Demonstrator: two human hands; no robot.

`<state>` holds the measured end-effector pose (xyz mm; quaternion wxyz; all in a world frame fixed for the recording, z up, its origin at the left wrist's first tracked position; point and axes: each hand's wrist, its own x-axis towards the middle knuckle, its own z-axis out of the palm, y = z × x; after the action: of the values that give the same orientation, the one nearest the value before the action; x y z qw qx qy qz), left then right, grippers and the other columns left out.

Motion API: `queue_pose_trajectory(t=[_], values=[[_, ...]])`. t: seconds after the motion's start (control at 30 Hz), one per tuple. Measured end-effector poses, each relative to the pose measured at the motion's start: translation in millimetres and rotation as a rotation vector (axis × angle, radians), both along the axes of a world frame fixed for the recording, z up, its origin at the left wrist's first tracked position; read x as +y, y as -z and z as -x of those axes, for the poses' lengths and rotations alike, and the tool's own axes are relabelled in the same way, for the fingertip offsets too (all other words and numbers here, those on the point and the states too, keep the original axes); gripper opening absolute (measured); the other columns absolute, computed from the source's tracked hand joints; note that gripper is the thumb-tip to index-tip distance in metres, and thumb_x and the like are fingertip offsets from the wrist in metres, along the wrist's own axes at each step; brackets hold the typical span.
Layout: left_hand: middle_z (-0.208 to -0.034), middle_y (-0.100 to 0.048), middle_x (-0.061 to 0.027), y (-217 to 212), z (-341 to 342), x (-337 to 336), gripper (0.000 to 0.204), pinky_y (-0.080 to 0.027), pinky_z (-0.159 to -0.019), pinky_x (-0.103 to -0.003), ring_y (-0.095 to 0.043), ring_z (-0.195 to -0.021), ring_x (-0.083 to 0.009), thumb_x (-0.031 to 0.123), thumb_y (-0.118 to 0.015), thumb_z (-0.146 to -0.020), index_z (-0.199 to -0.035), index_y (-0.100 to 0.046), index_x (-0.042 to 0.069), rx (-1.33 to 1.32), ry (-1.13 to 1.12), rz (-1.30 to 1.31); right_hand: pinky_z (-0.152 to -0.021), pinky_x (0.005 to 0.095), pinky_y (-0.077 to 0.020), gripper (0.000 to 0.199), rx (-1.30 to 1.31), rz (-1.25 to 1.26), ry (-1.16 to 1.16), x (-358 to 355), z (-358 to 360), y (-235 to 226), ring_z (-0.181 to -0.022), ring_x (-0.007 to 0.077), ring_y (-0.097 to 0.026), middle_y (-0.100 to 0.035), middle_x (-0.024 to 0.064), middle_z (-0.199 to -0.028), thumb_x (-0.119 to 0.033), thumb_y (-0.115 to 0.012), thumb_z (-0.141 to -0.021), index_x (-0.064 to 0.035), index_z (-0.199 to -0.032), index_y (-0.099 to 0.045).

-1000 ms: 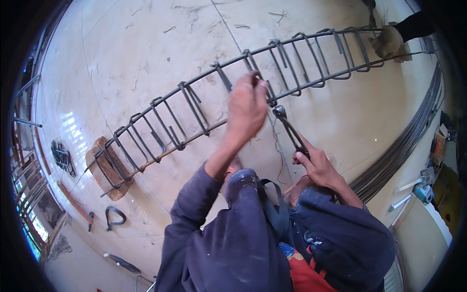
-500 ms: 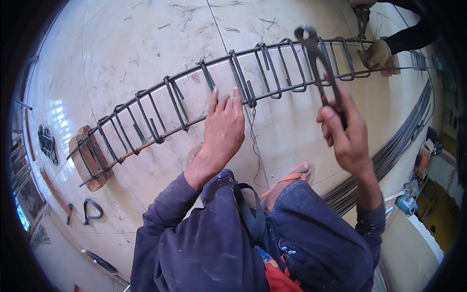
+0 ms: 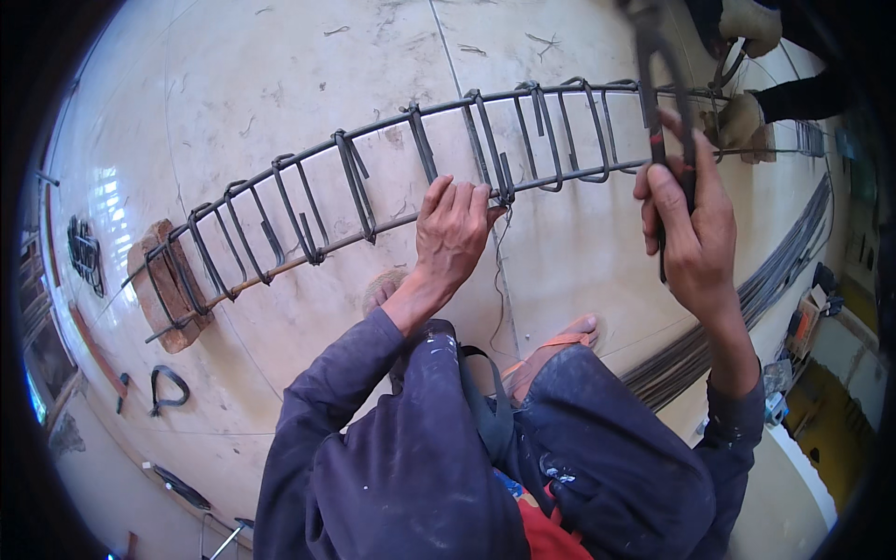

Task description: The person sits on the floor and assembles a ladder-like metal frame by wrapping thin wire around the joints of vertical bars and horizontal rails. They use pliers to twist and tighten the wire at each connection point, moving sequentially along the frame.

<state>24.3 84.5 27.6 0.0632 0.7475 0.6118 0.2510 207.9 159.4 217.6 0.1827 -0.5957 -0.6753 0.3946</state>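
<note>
A long rebar cage (image 3: 348, 177) of dark bars and bent stirrups runs across the floor in front of me. My left hand (image 3: 450, 229) is closed on its near bar, fingers curled over it beside a stirrup near the middle. A thin tie wire (image 3: 501, 271) hangs down from that joint. In my right hand (image 3: 695, 229) I hold end-cutting pincers (image 3: 649, 89), raised above the right part of the cage. Their jaws point up and away and are blurred. The fingers of my right hand wrap round the handles.
Bricks (image 3: 161, 313) prop up the cage's left end, another its right. At the far right a co-worker's gloved hand (image 3: 744, 121) touches the cage; the other glove holds a tool. A bundle of rods (image 3: 775, 280) lies at right, a wire coil (image 3: 170, 392) at left.
My left hand has gone from outstretched fingers to a curled grip on the near bar, further right. The pincers have risen up and to the right with my right hand.
</note>
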Motion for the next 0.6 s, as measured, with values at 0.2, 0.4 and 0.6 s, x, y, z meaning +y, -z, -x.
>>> queue_pose_trajectory(t=[0.2, 0.4, 0.6], values=[[-0.076, -0.052, -0.0043, 6.0, -2.3, 2.4, 0.024, -0.037, -0.099, -0.035, -0.057, -0.079, -0.0186, 0.026, -0.067, -0.083, -0.094, -0.060, 0.006, -0.035, 0.015, -0.071, -0.048, 0.0258, -0.0388, 0.032, -0.498, 0.408, -0.448, -21.0, -33.2, 42.0, -0.054, 0.0087, -0.048, -0.053, 0.0022, -0.067, -0.014, -0.050, -0.097, -0.0032, -0.127, -0.046], [-0.073, -0.052, -0.0038, 9.6, 3.7, 0.2, 0.022, -0.039, -0.094, -0.034, -0.056, -0.075, -0.0180, 0.027, -0.065, -0.085, -0.091, -0.060, 0.006, -0.030, 0.003, -0.096, -0.049, 0.0285, -0.0398, 0.035, 0.172, 0.045, 0.132, 3.8, -2.0, -8.7, -0.054, 0.0075, -0.048, -0.053, 0.0017, -0.069, -0.016, -0.053, -0.096, -0.0050, -0.129, -0.045], [-0.070, -0.050, -0.0032, 15.1, -2.1, 6.5, 0.023, -0.040, -0.090, -0.033, -0.055, -0.071, -0.0174, 0.028, -0.064, -0.086, -0.089, -0.060, 0.006, -0.005, 0.049, -0.153, -0.052, 0.0366, -0.0416, 0.036, -0.453, 0.235, -0.391, -28.8, -38.1, 47.0, -0.054, 0.0181, -0.052, -0.052, 0.0090, -0.063, -0.013, -0.050, -0.094, 0.0003, -0.128, -0.045]])
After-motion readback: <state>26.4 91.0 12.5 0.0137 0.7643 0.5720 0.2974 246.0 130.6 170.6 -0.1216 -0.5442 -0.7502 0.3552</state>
